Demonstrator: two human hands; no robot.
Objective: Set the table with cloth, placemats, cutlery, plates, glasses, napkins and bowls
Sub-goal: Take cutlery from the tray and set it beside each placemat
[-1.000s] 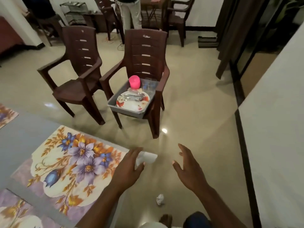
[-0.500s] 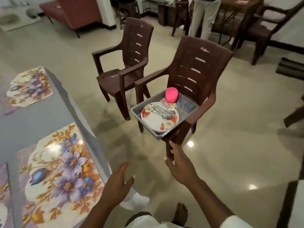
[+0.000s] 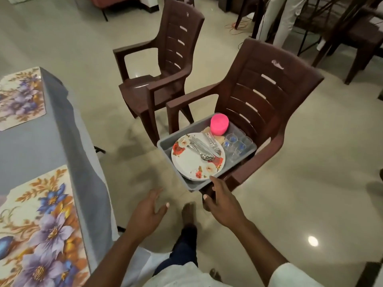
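On the left, a table (image 3: 27, 146) is wearing a grey-blue cloth (image 3: 68, 129) with two floral placemats: the near placemat (image 3: 41, 224) and the far placemat (image 3: 20, 96). Glossy cream floor tiles (image 3: 300, 183) are reflecting ceiling lights. Two brown plastic armchairs are standing side by side: the empty chair (image 3: 165, 65) and the loaded chair (image 3: 259, 96), whose seat is carrying a grey tray (image 3: 165, 145). Inside the tray, a floral plate (image 3: 194, 164) is bearing cutlery (image 3: 204, 146), with a pink bowl (image 3: 219, 124) behind it and clear glasses (image 3: 237, 145) to its right. No legible writing is showing. The right hand (image 3: 221, 201) is reaching with relaxed fingers to the tray's near edge, holding nothing. The left hand (image 3: 148, 212) is hovering released, fingers spread, above the floor.
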